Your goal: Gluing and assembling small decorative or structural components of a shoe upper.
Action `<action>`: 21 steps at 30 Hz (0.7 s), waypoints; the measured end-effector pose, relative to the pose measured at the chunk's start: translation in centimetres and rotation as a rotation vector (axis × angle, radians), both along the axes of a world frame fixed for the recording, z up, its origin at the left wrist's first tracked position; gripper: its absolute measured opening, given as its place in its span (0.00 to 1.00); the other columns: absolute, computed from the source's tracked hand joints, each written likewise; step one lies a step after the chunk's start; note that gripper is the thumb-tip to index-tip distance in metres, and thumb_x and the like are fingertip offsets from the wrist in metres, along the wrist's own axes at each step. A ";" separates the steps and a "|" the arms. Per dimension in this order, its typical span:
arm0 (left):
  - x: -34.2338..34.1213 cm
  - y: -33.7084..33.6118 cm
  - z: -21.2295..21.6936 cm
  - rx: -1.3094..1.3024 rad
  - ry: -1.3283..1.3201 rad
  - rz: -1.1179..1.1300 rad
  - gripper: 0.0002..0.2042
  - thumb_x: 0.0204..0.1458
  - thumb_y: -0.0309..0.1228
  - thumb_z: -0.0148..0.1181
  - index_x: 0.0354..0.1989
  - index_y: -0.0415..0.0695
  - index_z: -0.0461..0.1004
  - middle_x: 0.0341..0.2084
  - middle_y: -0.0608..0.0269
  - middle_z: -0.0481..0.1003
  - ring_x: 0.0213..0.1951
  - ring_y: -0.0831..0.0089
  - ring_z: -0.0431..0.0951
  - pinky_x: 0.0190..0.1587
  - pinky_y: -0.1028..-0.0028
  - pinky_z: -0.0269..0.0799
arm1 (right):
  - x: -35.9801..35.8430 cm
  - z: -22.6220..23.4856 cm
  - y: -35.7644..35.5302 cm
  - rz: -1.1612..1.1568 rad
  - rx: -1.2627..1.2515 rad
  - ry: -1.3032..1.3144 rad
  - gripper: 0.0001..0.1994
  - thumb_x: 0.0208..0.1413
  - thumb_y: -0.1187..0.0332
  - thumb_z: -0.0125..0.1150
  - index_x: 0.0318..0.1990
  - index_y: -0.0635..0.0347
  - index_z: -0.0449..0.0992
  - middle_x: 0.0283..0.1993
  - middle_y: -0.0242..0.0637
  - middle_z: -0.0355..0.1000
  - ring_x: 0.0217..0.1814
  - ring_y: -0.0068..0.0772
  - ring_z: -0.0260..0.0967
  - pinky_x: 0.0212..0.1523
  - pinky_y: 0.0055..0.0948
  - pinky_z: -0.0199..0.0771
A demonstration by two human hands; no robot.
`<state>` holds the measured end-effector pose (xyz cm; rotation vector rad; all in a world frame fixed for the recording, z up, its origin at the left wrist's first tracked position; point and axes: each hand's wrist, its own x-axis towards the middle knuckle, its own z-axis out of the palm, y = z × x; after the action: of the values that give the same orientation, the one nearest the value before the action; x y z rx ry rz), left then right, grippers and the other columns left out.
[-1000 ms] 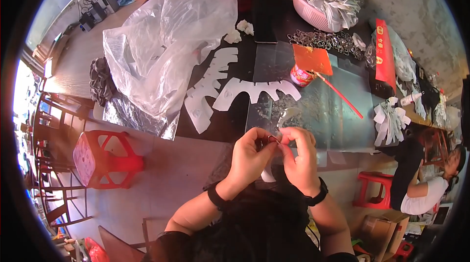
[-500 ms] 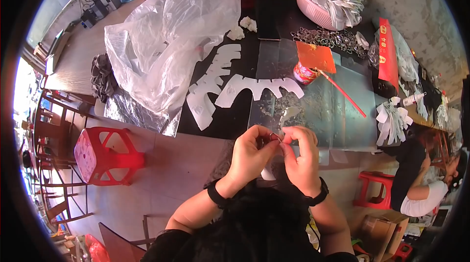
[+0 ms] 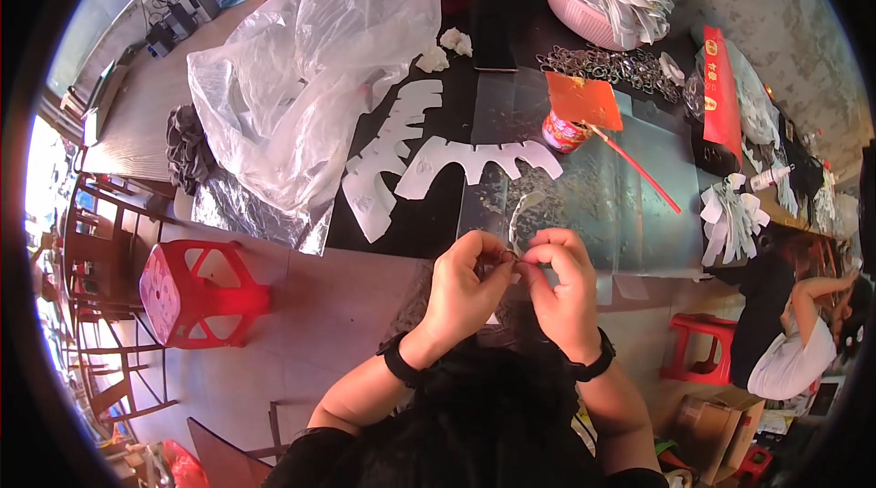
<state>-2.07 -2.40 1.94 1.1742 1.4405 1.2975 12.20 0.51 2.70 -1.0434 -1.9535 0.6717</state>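
Note:
My left hand (image 3: 465, 283) pinches a small dark metal ring (image 3: 507, 254) between thumb and forefinger at the table's near edge. Against it, my right hand (image 3: 561, 287) is closed, its fingertips on a narrow white strip (image 3: 522, 216) that curves up above the hands. The fingers hide how ring and strip meet. Beyond my hands lie two white cut-out pieces with toothed edges, an arched piece (image 3: 429, 164) and a longer piece (image 3: 388, 155). A red printed tub (image 3: 563, 134) carries an orange card (image 3: 584, 102) and a red stick (image 3: 639, 169).
Farther back are a heap of metal rings (image 3: 607, 64) and a pink basket (image 3: 584, 18) of white pieces. A clear plastic bag (image 3: 310, 77) covers the table's left. Red stools (image 3: 205, 292) stand on the floor; another person (image 3: 794, 351) sits at the right.
My hands stay together at nearly the same spot, the fingers shifting slightly. The white strip now stands more upright above them. The person at the right has raised an arm.

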 end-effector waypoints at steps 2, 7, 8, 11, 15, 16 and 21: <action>0.1 0.1 -0.2 0.034 0.044 -0.003 0.07 0.44 0.18 0.60 0.31 0.38 0.71 0.26 0.64 0.76 0.28 0.83 0.76 0.27 0.81 0.68 | -0.3 -0.1 0.1 -0.006 0.043 -0.004 0.12 0.42 0.84 0.63 0.34 0.64 0.70 0.42 0.41 0.67 0.46 0.44 0.67 0.47 0.37 0.67; -0.2 0.0 -0.6 0.108 -0.138 -0.014 0.07 0.47 0.16 0.59 0.34 0.37 0.71 0.37 0.66 0.74 0.30 0.87 0.69 0.31 0.85 0.67 | -0.9 -0.2 0.7 0.053 0.320 -0.093 0.13 0.40 0.85 0.61 0.34 0.64 0.67 0.47 0.42 0.63 0.51 0.48 0.62 0.51 0.41 0.64; -0.4 0.1 -0.6 0.108 -0.139 -0.016 0.07 0.47 0.16 0.59 0.34 0.37 0.71 0.37 0.66 0.74 0.30 0.87 0.69 0.31 0.85 0.67 | -0.9 0.0 0.8 0.061 0.349 -0.135 0.13 0.41 0.86 0.59 0.35 0.64 0.67 0.47 0.43 0.62 0.49 0.48 0.62 0.51 0.40 0.65; -0.8 0.4 0.1 0.013 -0.291 -0.045 0.07 0.48 0.16 0.59 0.35 0.37 0.72 0.34 0.67 0.74 0.30 0.87 0.69 0.32 0.85 0.66 | -1.1 -1.2 0.4 0.055 0.152 0.008 0.12 0.43 0.87 0.58 0.35 0.64 0.67 0.46 0.44 0.60 0.47 0.46 0.62 0.50 0.39 0.65; -0.8 0.7 0.0 -0.029 -0.143 -0.034 0.07 0.47 0.19 0.60 0.35 0.37 0.73 0.29 0.69 0.75 0.27 0.88 0.69 0.29 0.84 0.66 | -0.8 -0.9 1.6 0.064 0.140 0.047 0.10 0.45 0.87 0.57 0.33 0.64 0.67 0.43 0.44 0.59 0.44 0.42 0.61 0.43 0.32 0.67; -0.8 0.7 -0.2 -0.021 -0.139 -0.012 0.07 0.45 0.20 0.60 0.34 0.38 0.74 0.26 0.69 0.76 0.25 0.88 0.70 0.27 0.83 0.66 | -0.8 -1.4 1.4 0.058 -0.012 0.138 0.10 0.45 0.87 0.57 0.32 0.64 0.67 0.42 0.44 0.59 0.43 0.41 0.61 0.42 0.31 0.65; -0.9 0.8 0.0 -0.048 -0.068 -0.020 0.06 0.44 0.21 0.61 0.31 0.38 0.73 0.24 0.69 0.76 0.23 0.87 0.70 0.25 0.82 0.65 | -0.9 -1.5 1.3 0.030 -0.050 0.153 0.10 0.46 0.87 0.57 0.32 0.64 0.67 0.42 0.43 0.59 0.42 0.41 0.60 0.40 0.32 0.66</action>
<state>-2.99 -1.57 1.92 1.1003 1.3996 1.2699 11.32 1.78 1.20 -0.9650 -1.8312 0.7975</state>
